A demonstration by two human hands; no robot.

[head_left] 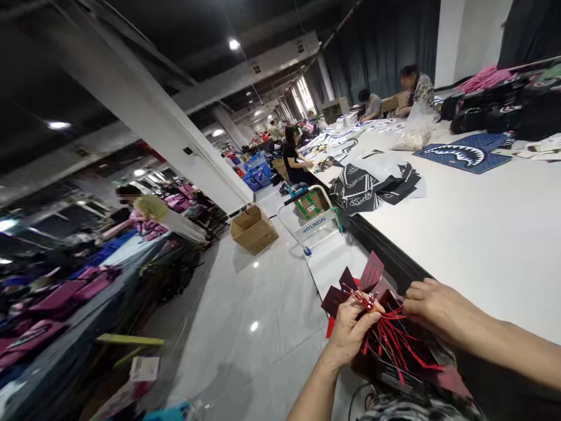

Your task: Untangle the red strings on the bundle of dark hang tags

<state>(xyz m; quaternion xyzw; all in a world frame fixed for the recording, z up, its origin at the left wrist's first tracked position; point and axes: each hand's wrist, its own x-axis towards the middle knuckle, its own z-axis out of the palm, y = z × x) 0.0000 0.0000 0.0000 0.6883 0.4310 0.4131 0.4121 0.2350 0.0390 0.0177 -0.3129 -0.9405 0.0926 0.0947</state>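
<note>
My left hand (353, 328) is closed around a bunch of red strings (391, 345) with shiny small ends. Dark red hang tags (372, 270) fan out beyond its fingers, and the loose strings trail down toward my lap. Just to the right, my right hand (432, 305) is curled with its fingers bent toward the strings, close to the table edge. Whatever its fingertips hold, if anything, is hidden. Below both hands lie more dark red pieces, partly covered by the strings.
A long white table (473, 234) carries black printed panels (362, 187), a blue panel with a shark-mouth print (464, 155) and a plastic bag (414, 128). A hand cart (313, 225) and a cardboard box (254, 229) stand on the floor. Several people work farther off.
</note>
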